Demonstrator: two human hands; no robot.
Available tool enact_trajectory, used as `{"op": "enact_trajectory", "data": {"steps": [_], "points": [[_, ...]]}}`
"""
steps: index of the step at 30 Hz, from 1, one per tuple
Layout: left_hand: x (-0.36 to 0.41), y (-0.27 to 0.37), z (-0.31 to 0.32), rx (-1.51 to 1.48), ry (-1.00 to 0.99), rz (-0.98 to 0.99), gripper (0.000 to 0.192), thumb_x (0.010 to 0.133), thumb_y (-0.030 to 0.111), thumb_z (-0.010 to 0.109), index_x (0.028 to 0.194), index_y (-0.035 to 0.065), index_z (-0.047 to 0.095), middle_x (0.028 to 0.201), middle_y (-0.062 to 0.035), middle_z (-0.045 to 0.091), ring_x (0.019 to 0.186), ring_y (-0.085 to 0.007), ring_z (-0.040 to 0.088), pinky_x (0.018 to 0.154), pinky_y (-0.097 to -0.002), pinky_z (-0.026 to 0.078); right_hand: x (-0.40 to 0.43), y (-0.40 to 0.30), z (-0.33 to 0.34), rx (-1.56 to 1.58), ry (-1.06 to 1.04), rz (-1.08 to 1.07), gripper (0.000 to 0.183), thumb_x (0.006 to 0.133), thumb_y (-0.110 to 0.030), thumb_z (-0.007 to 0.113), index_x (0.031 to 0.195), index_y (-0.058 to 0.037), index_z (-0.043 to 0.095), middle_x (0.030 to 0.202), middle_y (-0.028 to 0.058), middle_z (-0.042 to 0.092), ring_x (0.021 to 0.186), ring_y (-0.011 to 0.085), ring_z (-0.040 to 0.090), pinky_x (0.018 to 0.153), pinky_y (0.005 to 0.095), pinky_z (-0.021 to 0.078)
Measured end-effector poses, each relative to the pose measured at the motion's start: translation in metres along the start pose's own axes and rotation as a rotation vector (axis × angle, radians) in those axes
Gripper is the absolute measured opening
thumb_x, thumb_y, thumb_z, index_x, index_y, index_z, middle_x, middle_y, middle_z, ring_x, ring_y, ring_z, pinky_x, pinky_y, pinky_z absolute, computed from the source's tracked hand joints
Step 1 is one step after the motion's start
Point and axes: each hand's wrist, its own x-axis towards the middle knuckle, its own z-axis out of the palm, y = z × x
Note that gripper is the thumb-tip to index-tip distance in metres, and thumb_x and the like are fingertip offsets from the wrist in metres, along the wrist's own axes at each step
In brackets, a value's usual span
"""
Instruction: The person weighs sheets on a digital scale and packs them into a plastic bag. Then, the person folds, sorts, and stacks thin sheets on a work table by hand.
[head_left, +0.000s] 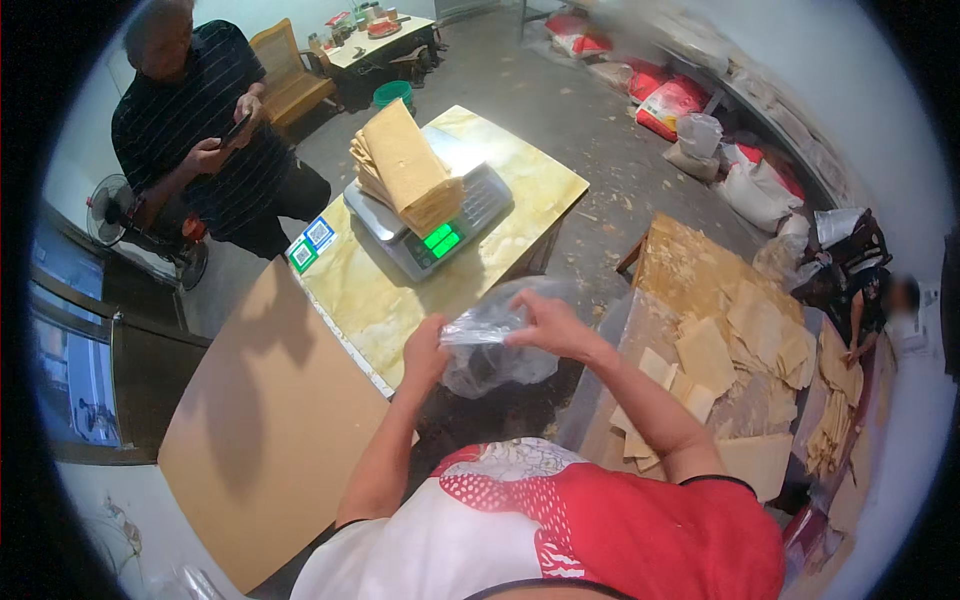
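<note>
A clear plastic bag hangs between my hands, in front of my chest and beside the table edge. My left hand is closed on its gathered rim. With thumb and fingers, my right hand pinches the other side of the bag. Past the bag, a digital scale with a lit green display stands on a marbled yellow tabletop. A stack of folded tan sheets, thin and stiff-looking, lies on the scale's platform, touching neither hand.
A brown board lies at the left. A wooden table with loose tan sheets stands at the right. Sacks line the right wall. A person stands behind the scale holding a phone; another person is at the far right.
</note>
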Motion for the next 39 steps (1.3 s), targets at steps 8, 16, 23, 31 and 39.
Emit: {"op": "enact_trajectory", "data": {"steps": [8, 16, 23, 31, 39], "points": [[-0.02, -0.008, -0.025, -0.072, -0.065, -0.015, 0.022, 0.071, 0.014, 0.063, 0.091, 0.0104, 0.056, 0.072, -0.0157, 0.062, 0.072, -0.0358, 0.062, 0.063, -0.0426, 0.047, 0.001, 0.151, -0.01, -0.64, 0.274, 0.142, 0.017, 0.076, -0.011, 0.056, 0.093, -0.011, 0.057, 0.089, 0.016, 0.06, 0.085, 0.0357, 0.061, 0.071, 0.0448, 0.0486], [-0.036, -0.085, -0.033, 0.295, -0.007, -0.381, 0.014, 0.077, 0.018, 0.062, 0.087, 0.0106, 0.055, 0.07, -0.0113, 0.062, 0.063, -0.0337, 0.061, 0.061, -0.0438, 0.047, 0.01, 0.131, 0.025, 0.459, 0.302, 0.185, 0.023, 0.076, 0.0, 0.056, 0.097, -0.0085, 0.061, 0.085, 0.0111, 0.063, 0.071, 0.025, 0.061, 0.062, 0.0369, 0.0482], [0.006, -0.058, -0.146, -1.222, 0.455, -0.43, 0.011, 0.09, 0.013, 0.049, 0.088, 0.0109, 0.059, 0.071, -0.0017, 0.06, 0.067, -0.011, 0.058, 0.053, -0.0241, 0.043, -0.008, -0.018, -0.071, 1.417, -0.151, -0.299, 0.023, 0.081, -0.001, 0.053, 0.101, -0.0026, 0.062, 0.082, 0.0104, 0.059, 0.055, 0.0153, 0.05, 0.051, 0.0258, 0.0417], [-0.056, -0.134, -0.129, 0.498, -0.307, -0.08, 0.019, 0.085, 0.007, 0.053, 0.102, 0.0038, 0.061, 0.076, -0.0144, 0.061, 0.077, -0.022, 0.062, 0.069, -0.0342, 0.049, 0.078, 0.022, 0.065, -0.497, -0.302, -0.203, 0.038, 0.07, 0.0, 0.056, 0.106, -0.0102, 0.064, 0.091, 0.0137, 0.061, 0.089, 0.0316, 0.06, 0.077, 0.0413, 0.0473], [-0.071, -0.141, -0.196, -0.156, 0.958, -0.3, 0.025, 0.079, -0.003, 0.05, 0.099, 0.0056, 0.061, 0.082, -0.0125, 0.062, 0.077, -0.0247, 0.061, 0.073, -0.0317, 0.048, 0.132, -0.076, 0.116, -0.181, 0.379, -0.621, 0.042, 0.074, 0.0, 0.054, 0.115, -0.011, 0.054, 0.092, 0.0124, 0.057, 0.077, 0.0335, 0.06, 0.064, 0.0423, 0.0478]]}}
